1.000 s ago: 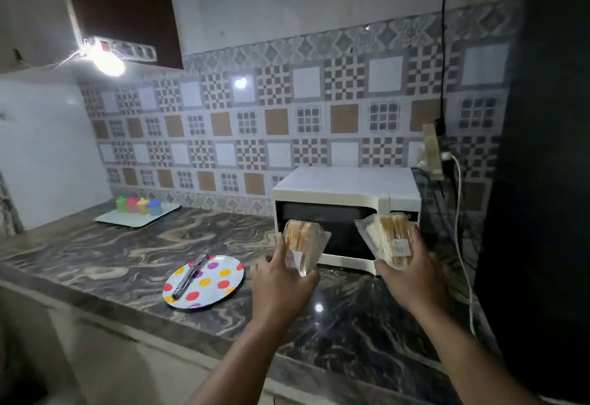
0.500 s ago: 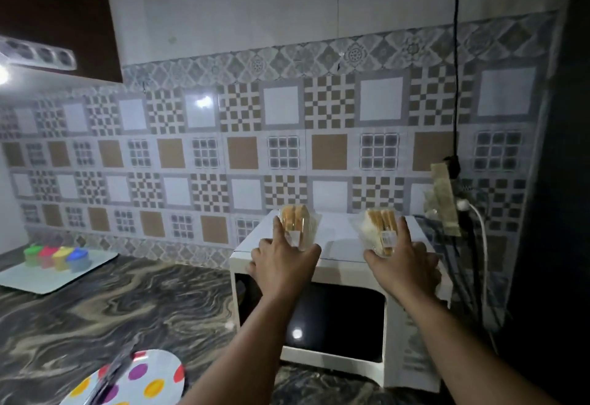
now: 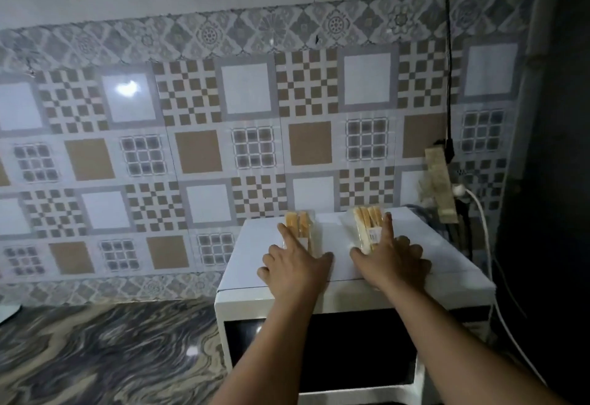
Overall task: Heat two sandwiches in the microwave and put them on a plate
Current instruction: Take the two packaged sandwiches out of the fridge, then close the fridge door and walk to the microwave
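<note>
A white microwave (image 3: 447,264) stands on the counter with its dark door (image 3: 351,350) closed. Two sandwiches in clear wrap stand on its top. My left hand (image 3: 297,265) holds the left sandwich (image 3: 303,224) between thumb and outstretched index finger. My right hand (image 3: 391,259) holds the right sandwich (image 3: 367,222), which bears a small white label, the same way. The bottom of each pack is hidden behind the hand on it. No plate is in view.
The marbled dark counter (image 3: 95,356) stretches to the left of the microwave. A power strip (image 3: 439,187) with a white plug and cables hangs on the tiled wall at the right. A tall dark surface (image 3: 558,181) closes off the right side.
Both hands have carried the sandwiches from in front of the microwave door up onto its top. The view has moved closer, and the spotted plate has left the frame.
</note>
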